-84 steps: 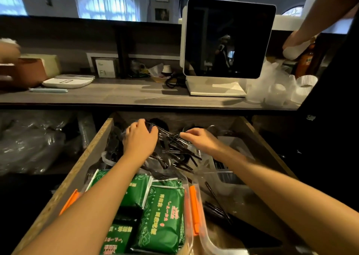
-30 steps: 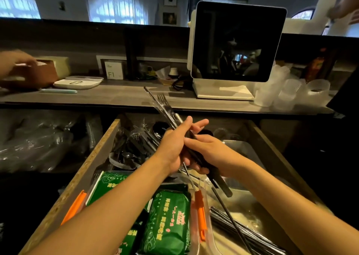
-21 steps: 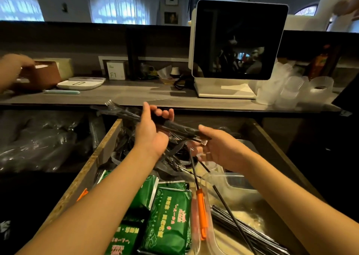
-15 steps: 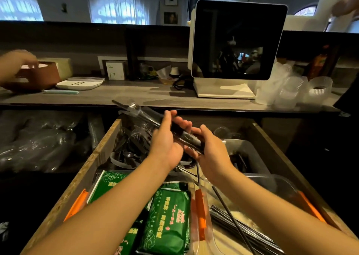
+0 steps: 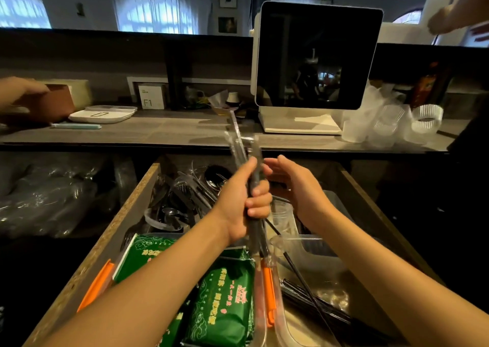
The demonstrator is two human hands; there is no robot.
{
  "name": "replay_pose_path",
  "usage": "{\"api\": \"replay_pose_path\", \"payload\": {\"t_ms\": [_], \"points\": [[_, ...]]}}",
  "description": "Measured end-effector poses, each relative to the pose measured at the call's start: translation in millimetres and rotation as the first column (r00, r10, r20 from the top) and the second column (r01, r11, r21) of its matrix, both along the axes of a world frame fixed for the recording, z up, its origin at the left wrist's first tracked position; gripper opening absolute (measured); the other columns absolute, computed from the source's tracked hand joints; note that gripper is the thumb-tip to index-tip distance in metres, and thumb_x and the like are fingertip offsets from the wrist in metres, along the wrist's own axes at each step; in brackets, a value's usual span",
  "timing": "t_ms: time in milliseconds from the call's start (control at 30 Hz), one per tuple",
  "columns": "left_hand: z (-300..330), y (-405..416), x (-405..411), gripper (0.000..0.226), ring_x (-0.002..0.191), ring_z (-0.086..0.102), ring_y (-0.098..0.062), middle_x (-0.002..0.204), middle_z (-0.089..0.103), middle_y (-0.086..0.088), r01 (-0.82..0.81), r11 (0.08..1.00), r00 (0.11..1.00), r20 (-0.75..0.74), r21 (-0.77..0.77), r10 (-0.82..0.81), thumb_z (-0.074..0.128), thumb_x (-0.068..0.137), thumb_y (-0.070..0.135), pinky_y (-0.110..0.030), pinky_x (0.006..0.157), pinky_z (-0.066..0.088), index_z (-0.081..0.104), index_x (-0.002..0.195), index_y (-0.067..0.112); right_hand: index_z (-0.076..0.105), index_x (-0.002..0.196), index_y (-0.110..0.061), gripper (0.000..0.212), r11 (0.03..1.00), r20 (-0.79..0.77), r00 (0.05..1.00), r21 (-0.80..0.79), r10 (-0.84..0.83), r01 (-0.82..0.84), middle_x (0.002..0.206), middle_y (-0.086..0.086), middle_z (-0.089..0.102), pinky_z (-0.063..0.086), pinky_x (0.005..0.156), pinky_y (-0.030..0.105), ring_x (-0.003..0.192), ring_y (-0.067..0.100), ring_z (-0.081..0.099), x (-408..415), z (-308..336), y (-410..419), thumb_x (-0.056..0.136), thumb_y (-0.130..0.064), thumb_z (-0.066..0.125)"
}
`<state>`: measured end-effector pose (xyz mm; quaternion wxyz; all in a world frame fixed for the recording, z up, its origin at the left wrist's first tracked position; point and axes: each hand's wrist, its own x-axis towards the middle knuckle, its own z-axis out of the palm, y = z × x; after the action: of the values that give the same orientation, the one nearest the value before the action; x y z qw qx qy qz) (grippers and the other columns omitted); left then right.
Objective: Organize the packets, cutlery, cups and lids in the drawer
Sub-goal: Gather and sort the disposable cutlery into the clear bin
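Observation:
My left hand [image 5: 242, 201] grips a bundle of wrapped plastic cutlery [image 5: 244, 150] upright above the open wooden drawer [image 5: 111, 238]. My right hand [image 5: 296, 188] hovers just right of the bundle with its fingers relaxed, holding nothing. Loose black cutlery and clear lids [image 5: 182, 201] lie piled at the drawer's back left. Green packets [image 5: 225, 304] fill a clear bin with orange clips [image 5: 268, 299] at the front. Black straws [image 5: 317, 312] lie in a clear tray to the right.
A counter [image 5: 158, 132] runs across behind the drawer, with a white screen terminal [image 5: 315, 63], clear cups [image 5: 381, 129], a white scale [image 5: 103, 113] and a brown box. Other people's hands [image 5: 18, 92] reach in at the far left and top right. Plastic bags lie left of the drawer.
The bundle has swung from slanting left to upright in my left hand. My right hand has let go of it and opened beside it.

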<state>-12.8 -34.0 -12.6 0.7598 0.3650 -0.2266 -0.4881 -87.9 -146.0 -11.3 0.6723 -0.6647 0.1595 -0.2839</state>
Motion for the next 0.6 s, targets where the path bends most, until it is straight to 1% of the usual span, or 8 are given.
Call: {"api": "replay_pose_path", "payload": {"t_ms": [67,167,233,333,400,500,567,600], "points": [[-3,-2,-9,0.034,0.033,0.031,-0.002,0.057,0.049,0.000,0.027,0.997,0.998,0.061,0.074,-0.031,0.042,0.104,0.040,-0.013,0.030,0.023,0.059,0.099,0.010,0.064,0.098,-0.007,0.036,0.997,-0.055,0.996,-0.027,0.070,-0.072,0.079,0.008,0.060,0.047,0.077,0.031,0.084,0.027,0.057,-2,2,-2,0.100,-0.037,0.045],[-6,-3,-14,0.035,0.035,0.037,-0.003,0.066,0.063,-0.004,-0.015,0.987,0.991,0.132,0.161,-0.006,0.043,0.105,0.036,-0.013,0.031,0.025,0.061,0.101,0.007,0.065,0.099,-0.001,0.033,0.994,-0.012,0.994,-0.011,0.109,-0.109,0.073,0.011,0.057,0.043,0.061,0.026,0.067,0.026,0.051,-6,2,-6,0.100,-0.030,0.049],[-6,-2,-15,0.037,0.038,0.043,-0.005,0.072,0.069,-0.007,-0.040,0.973,0.977,0.214,0.226,-0.010,0.044,0.105,0.036,-0.014,0.032,0.029,0.062,0.108,0.004,0.067,0.098,-0.001,0.028,0.994,-0.002,0.994,-0.016,0.109,-0.109,0.078,0.014,0.062,0.043,0.056,0.024,0.064,0.025,0.054,-7,1,-9,0.099,-0.025,0.052],[-8,-4,-19,0.043,0.044,0.053,-0.013,0.078,0.072,-0.013,-0.056,0.965,0.977,0.215,0.255,0.000,0.046,0.105,0.037,-0.018,0.036,0.041,0.057,0.121,-0.001,0.066,0.099,-0.001,0.025,0.996,-0.020,0.995,0.005,0.093,-0.093,0.079,0.016,0.062,0.046,0.049,0.020,0.059,0.020,0.059,-7,0,-7,0.100,-0.020,0.051],[-9,-6,-20,0.044,0.053,0.063,-0.019,0.079,0.070,-0.016,-0.072,0.967,0.985,0.168,0.245,0.030,0.046,0.105,0.035,-0.024,0.043,0.052,0.057,0.123,-0.003,0.064,0.093,-0.006,0.022,0.995,0.002,0.998,0.080,0.065,-0.065,0.075,0.009,0.063,0.048,0.045,0.021,0.054,0.014,0.060,-6,0,-6,0.101,-0.020,0.048],[-15,-9,-14,0.043,0.076,0.072,-0.026,0.089,0.074,-0.018,-0.074,0.966,0.994,0.100,0.249,0.050,0.036,0.109,0.032,-0.033,0.067,0.062,0.061,0.118,-0.003,0.056,0.087,-0.011,0.021,0.941,0.125,0.989,0.336,-0.085,0.038,0.068,0.006,0.066,0.056,0.061,0.031,0.061,0.019,0.064,-1,0,-19,0.102,-0.018,0.043],[-19,-10,-7,0.044,0.083,0.072,-0.026,0.092,0.074,-0.017,-0.100,0.957,0.994,0.073,0.274,0.083,0.033,0.110,0.030,-0.034,0.074,0.061,0.062,0.117,-0.003,0.051,0.086,-0.012,0.022,0.864,0.167,0.967,0.496,-0.191,0.085,0.052,0.000,0.052,0.051,0.048,0.025,0.043,0.012,0.051,-3,3,-38,0.103,-0.019,0.040],[-19,-10,-5,0.043,0.077,0.072,-0.023,0.086,0.074,-0.015,-0.109,0.955,0.994,0.058,0.276,0.097,0.034,0.110,0.029,-0.031,0.069,0.062,0.063,0.114,-0.002,0.051,0.087,-0.013,0.022,0.849,0.147,0.959,0.511,-0.241,0.135,0.049,-0.003,0.044,0.041,0.038,0.019,0.036,0.008,0.040,-6,6,-49,0.104,-0.021,0.039]]}}
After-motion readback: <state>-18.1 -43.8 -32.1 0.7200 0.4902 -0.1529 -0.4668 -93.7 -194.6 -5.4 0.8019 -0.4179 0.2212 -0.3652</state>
